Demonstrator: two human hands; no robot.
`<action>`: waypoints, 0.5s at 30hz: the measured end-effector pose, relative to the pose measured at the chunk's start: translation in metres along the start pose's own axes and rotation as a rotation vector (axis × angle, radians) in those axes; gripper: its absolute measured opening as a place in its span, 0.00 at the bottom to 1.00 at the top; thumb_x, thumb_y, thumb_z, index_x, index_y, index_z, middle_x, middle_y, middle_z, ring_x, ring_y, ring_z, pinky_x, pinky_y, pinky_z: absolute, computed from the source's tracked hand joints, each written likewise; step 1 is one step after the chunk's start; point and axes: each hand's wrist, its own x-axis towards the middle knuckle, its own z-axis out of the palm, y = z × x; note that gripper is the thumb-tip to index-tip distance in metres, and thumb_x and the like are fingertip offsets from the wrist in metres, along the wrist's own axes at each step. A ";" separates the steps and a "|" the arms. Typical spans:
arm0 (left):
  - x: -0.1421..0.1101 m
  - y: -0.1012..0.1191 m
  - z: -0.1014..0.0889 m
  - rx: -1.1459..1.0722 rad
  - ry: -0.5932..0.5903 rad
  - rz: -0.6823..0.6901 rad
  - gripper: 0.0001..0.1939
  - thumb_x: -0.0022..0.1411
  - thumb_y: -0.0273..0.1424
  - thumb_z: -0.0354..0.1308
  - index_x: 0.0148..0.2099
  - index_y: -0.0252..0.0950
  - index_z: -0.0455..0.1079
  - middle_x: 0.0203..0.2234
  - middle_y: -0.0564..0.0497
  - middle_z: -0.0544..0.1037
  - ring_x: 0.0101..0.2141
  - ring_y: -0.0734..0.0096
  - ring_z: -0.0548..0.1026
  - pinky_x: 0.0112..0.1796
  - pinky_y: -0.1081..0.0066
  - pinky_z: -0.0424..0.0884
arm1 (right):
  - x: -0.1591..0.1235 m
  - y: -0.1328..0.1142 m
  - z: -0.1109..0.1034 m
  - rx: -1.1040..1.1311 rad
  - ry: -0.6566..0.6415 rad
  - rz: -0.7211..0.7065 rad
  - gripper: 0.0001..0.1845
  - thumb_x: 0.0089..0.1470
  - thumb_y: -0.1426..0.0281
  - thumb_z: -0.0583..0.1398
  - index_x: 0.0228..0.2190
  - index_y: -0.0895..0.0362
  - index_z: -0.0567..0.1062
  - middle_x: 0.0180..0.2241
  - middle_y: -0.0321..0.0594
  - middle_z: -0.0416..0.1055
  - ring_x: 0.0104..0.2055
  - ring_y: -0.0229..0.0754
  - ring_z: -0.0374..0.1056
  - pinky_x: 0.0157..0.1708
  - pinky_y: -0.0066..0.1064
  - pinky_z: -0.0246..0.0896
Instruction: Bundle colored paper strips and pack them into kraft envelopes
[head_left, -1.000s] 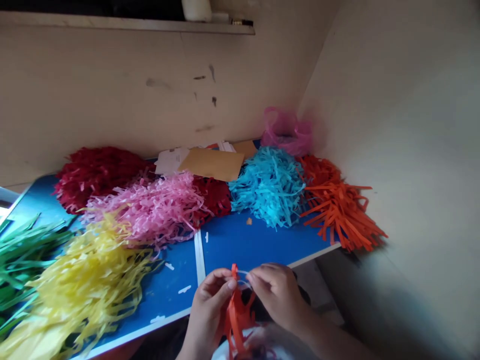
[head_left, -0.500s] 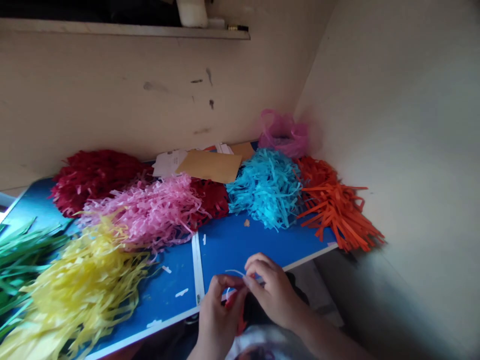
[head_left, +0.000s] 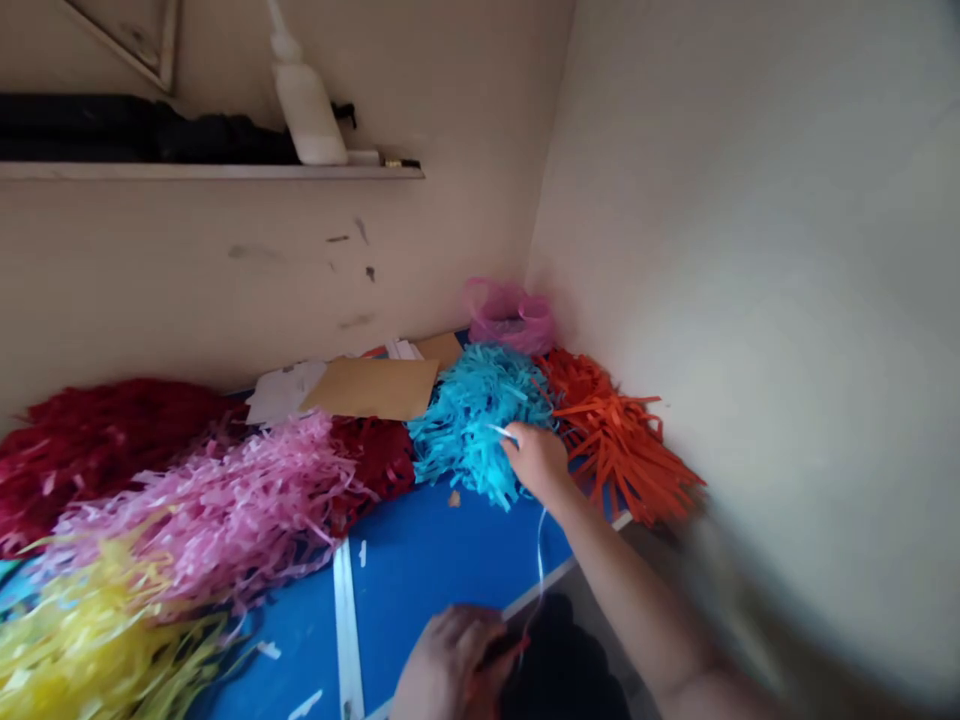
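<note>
- Head view: the frame has swung up and to the left of the earlier one, so more of the shelf and the white bottle shows, and the green shreds have gone out of frame.
- Right hand: it has moved away from the left hand, out over the bench, and its fingers pinch the white string just against the blue paper shreds.
- Left hand: at the bottom edge, closed around the orange paper bundle, which is mostly hidden by the fingers.
- White string: runs taut-looking from the right hand down to the left hand, over the bench edge.
- Bench: blue top with a white strip; a stretch of blue lies between the right hand and that strip.
- Piles along the back: crimson shreds, pink shreds, dark red shreds, orange shreds; yellow shreds lie at lower left.
- Behind them: brown card, white papers, pink plastic bag.
- Edges: the side wall stands just beside the orange shreds, limiting room on the right.
</note>
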 end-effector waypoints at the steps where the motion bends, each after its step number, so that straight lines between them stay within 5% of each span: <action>1: 0.016 0.000 -0.013 0.010 0.107 -0.011 0.09 0.63 0.32 0.57 0.46 0.43 0.74 0.37 0.48 0.82 0.37 0.65 0.80 0.38 0.71 0.75 | -0.009 0.000 0.006 -0.019 0.009 -0.012 0.08 0.60 0.68 0.58 0.37 0.54 0.78 0.33 0.42 0.79 0.34 0.43 0.73 0.30 0.27 0.55; 5: 0.109 0.000 -0.053 0.170 0.257 -0.112 0.14 0.68 0.31 0.49 0.44 0.39 0.76 0.37 0.45 0.82 0.39 0.64 0.79 0.41 0.68 0.75 | -0.044 -0.003 0.022 -0.075 0.019 -0.069 0.11 0.62 0.70 0.55 0.39 0.53 0.79 0.35 0.42 0.79 0.35 0.43 0.73 0.30 0.28 0.55; 7: 0.158 -0.001 -0.055 0.232 0.244 -0.147 0.16 0.69 0.30 0.47 0.47 0.40 0.77 0.43 0.44 0.81 0.45 0.61 0.77 0.46 0.64 0.72 | -0.052 -0.005 0.029 -0.084 0.009 -0.096 0.12 0.62 0.71 0.55 0.38 0.54 0.79 0.33 0.43 0.78 0.33 0.43 0.72 0.29 0.28 0.55; 9: 0.194 -0.001 -0.049 0.282 0.168 -0.144 0.10 0.63 0.31 0.57 0.43 0.41 0.79 0.42 0.44 0.82 0.47 0.55 0.76 0.47 0.60 0.70 | -0.055 -0.006 0.033 -0.082 0.009 -0.113 0.13 0.61 0.73 0.54 0.36 0.56 0.80 0.31 0.44 0.78 0.32 0.43 0.72 0.28 0.28 0.55; 12: 0.209 -0.002 -0.040 0.350 0.089 -0.187 0.03 0.51 0.27 0.67 0.32 0.37 0.80 0.31 0.41 0.83 0.41 0.48 0.78 0.43 0.57 0.70 | -0.065 -0.001 0.030 -0.063 0.019 -0.150 0.13 0.61 0.73 0.55 0.38 0.56 0.80 0.30 0.45 0.78 0.31 0.44 0.72 0.28 0.28 0.58; 15: 0.176 -0.001 -0.047 0.390 0.116 -0.215 0.04 0.57 0.29 0.64 0.34 0.38 0.81 0.34 0.41 0.83 0.42 0.49 0.78 0.43 0.56 0.67 | -0.088 0.010 0.009 0.112 0.064 -0.173 0.11 0.59 0.68 0.60 0.43 0.54 0.79 0.32 0.42 0.78 0.31 0.42 0.72 0.29 0.27 0.62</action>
